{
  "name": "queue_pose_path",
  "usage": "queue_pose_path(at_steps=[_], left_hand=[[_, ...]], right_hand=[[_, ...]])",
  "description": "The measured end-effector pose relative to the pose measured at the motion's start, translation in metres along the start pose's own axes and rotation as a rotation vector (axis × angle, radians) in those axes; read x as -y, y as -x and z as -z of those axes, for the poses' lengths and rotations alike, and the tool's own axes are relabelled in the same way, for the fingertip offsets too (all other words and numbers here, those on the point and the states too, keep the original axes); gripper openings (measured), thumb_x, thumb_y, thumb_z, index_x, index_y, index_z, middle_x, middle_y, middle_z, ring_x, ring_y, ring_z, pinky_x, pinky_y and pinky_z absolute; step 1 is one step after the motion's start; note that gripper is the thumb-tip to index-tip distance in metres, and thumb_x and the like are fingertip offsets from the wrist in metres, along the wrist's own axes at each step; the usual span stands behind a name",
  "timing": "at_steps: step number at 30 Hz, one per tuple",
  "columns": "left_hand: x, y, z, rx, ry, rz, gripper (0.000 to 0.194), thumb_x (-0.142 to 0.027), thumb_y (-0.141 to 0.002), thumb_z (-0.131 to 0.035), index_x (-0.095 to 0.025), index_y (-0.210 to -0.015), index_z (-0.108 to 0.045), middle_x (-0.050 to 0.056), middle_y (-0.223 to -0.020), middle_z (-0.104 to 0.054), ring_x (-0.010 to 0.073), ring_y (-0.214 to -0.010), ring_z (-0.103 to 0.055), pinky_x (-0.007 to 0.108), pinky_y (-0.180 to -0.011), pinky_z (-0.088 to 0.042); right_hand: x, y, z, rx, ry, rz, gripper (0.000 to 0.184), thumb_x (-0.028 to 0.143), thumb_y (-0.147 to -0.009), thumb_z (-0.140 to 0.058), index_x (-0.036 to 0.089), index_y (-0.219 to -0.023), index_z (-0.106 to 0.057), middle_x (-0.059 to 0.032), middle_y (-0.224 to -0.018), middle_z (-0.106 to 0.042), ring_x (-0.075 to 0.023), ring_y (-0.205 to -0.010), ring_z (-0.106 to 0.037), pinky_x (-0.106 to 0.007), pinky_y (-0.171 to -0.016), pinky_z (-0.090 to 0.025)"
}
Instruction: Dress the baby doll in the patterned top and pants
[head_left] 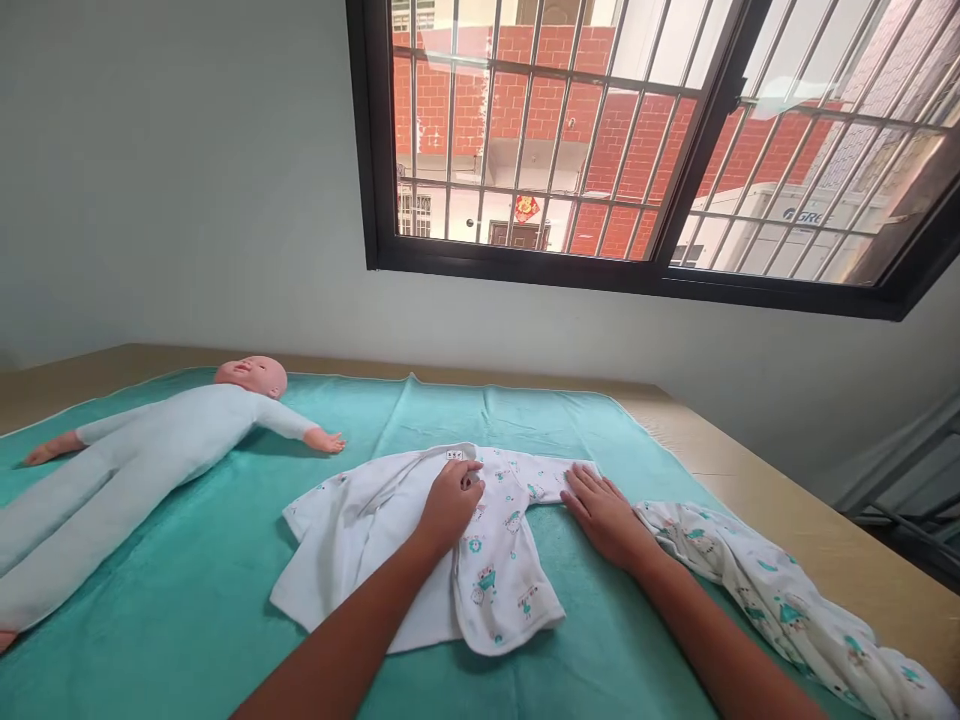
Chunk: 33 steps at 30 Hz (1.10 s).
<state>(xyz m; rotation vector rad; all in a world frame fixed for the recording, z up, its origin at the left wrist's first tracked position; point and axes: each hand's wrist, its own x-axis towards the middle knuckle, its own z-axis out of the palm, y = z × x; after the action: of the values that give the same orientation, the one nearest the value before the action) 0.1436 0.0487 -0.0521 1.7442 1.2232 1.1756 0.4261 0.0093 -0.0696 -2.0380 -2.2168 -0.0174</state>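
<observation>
A white baby top with small green prints (390, 540) lies spread on a teal blanket (187, 590). My left hand (452, 500) rests on its neckline with the fingers curled and pinching the fabric near the collar tag. My right hand (602, 508) lies flat, fingers stretched out, pressing on the top's right sleeve. A baby doll in a pale blue suit (142, 450) lies on its back at the left, arms spread. A second printed white garment (780, 600) lies crumpled beside my right forearm.
The blanket covers a wooden table (795, 520) whose bare edge runs along the right and back. A grey wall and a black-framed barred window (637, 140) stand behind. Dark furniture shows at the far right.
</observation>
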Motion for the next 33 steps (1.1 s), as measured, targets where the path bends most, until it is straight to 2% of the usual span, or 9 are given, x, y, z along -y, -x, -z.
queue_pose_path(at_steps=[3, 5, 7, 10, 14, 19, 24, 27, 33], left_hand=[[-0.003, 0.001, 0.005, -0.002, 0.162, 0.099, 0.03, -0.027, -0.078, -0.062, -0.019, -0.106, -0.071, 0.007, -0.098, -0.066, 0.0195, -0.082, -0.06, 0.034, -0.08, -0.047], [-0.005, 0.001, 0.009, 0.033, 0.364, 0.207, 0.035, -0.031, -0.079, -0.064, -0.021, -0.112, -0.069, 0.007, -0.096, -0.067, 0.0184, -0.079, -0.061, 0.032, -0.074, -0.049], [-0.005, -0.001, 0.014, 0.085, 0.599, 0.273, 0.038, -0.031, -0.079, -0.067, -0.022, -0.116, -0.067, 0.007, -0.106, -0.068, 0.0192, -0.087, -0.063, 0.031, -0.077, -0.05], [-0.004, -0.004, 0.019, 0.155, 0.874, 0.283, 0.039, -0.022, -0.077, -0.069, -0.021, -0.116, -0.066, 0.01, -0.127, -0.062, 0.0233, -0.111, -0.059, 0.034, -0.09, -0.049], [-0.004, -0.004, 0.02, 0.239, 1.053, 0.274, 0.045, -0.013, -0.076, -0.068, -0.021, -0.12, -0.062, 0.011, -0.14, -0.053, 0.026, -0.123, -0.054, 0.037, -0.093, -0.05], [-0.008, 0.0, 0.021, 0.291, 1.04, 0.284, 0.045, -0.014, -0.077, -0.069, -0.02, -0.12, -0.062, 0.012, -0.142, -0.051, 0.0265, -0.128, -0.05, 0.038, -0.099, -0.047], [-0.008, 0.0, 0.018, 0.33, 0.981, 0.304, 0.043, -0.016, -0.077, -0.069, -0.018, -0.12, -0.062, 0.012, -0.141, -0.052, 0.026, -0.128, -0.05, 0.038, -0.105, -0.042], [-0.008, 0.001, 0.015, 0.313, 0.907, 0.286, 0.042, -0.018, -0.075, -0.071, -0.017, -0.116, -0.065, 0.014, -0.139, -0.054, 0.0273, -0.129, -0.049, 0.039, -0.106, -0.041], [-0.01, 0.004, 0.017, 0.328, 0.833, 0.282, 0.039, -0.023, -0.075, -0.072, -0.02, -0.113, -0.065, 0.012, -0.139, -0.053, 0.0276, -0.125, -0.052, 0.039, -0.098, -0.046]], right_hand=[[-0.006, 0.004, 0.001, -0.054, 0.026, -0.089, 0.064, 0.052, -0.098, -0.021, 0.012, -0.146, -0.038, -0.0139, -0.154, -0.032, -0.026, -0.146, -0.022, -0.051, -0.117, -0.016], [0.001, 0.008, 0.007, -0.122, 0.017, -0.071, 0.063, 0.052, -0.098, -0.025, 0.013, -0.143, -0.042, -0.0141, -0.153, -0.034, -0.0267, -0.145, -0.022, -0.052, -0.118, -0.013], [0.015, 0.008, 0.016, -0.181, -0.047, 0.016, 0.061, 0.053, -0.097, -0.027, 0.015, -0.143, -0.043, -0.0114, -0.155, -0.032, -0.0249, -0.145, -0.022, -0.048, -0.119, -0.014], [0.043, -0.004, 0.025, -0.174, -0.234, 0.126, 0.06, 0.054, -0.097, -0.028, 0.021, -0.146, -0.039, -0.0057, -0.157, -0.029, -0.0201, -0.144, -0.026, -0.039, -0.117, -0.025], [0.069, -0.033, 0.017, -0.112, -0.308, 0.108, 0.062, 0.053, -0.098, -0.023, 0.018, -0.147, -0.037, -0.0079, -0.155, -0.032, -0.0196, -0.143, -0.03, -0.037, -0.116, -0.026], [0.077, -0.043, -0.004, 0.071, -0.088, 0.192, 0.069, 0.057, -0.097, -0.018, 0.014, -0.151, -0.027, -0.0094, -0.159, -0.021, -0.0233, -0.147, -0.015, -0.043, -0.118, -0.013], [0.075, -0.038, -0.003, 0.074, -0.058, 0.165, 0.072, 0.06, -0.097, -0.011, 0.016, -0.152, -0.022, -0.0089, -0.16, -0.018, -0.0223, -0.148, -0.013, -0.044, -0.117, -0.011], [0.061, -0.037, -0.001, 0.059, -0.058, 0.121, 0.073, 0.061, -0.096, -0.01, 0.016, -0.152, -0.025, -0.0108, -0.159, -0.019, -0.0227, -0.147, -0.015, -0.044, -0.117, -0.013], [0.008, -0.036, -0.001, 0.077, 0.004, -0.063, 0.071, 0.059, -0.097, -0.015, 0.014, -0.151, -0.025, -0.0122, -0.159, -0.02, -0.0232, -0.147, -0.015, -0.045, -0.117, -0.013]])
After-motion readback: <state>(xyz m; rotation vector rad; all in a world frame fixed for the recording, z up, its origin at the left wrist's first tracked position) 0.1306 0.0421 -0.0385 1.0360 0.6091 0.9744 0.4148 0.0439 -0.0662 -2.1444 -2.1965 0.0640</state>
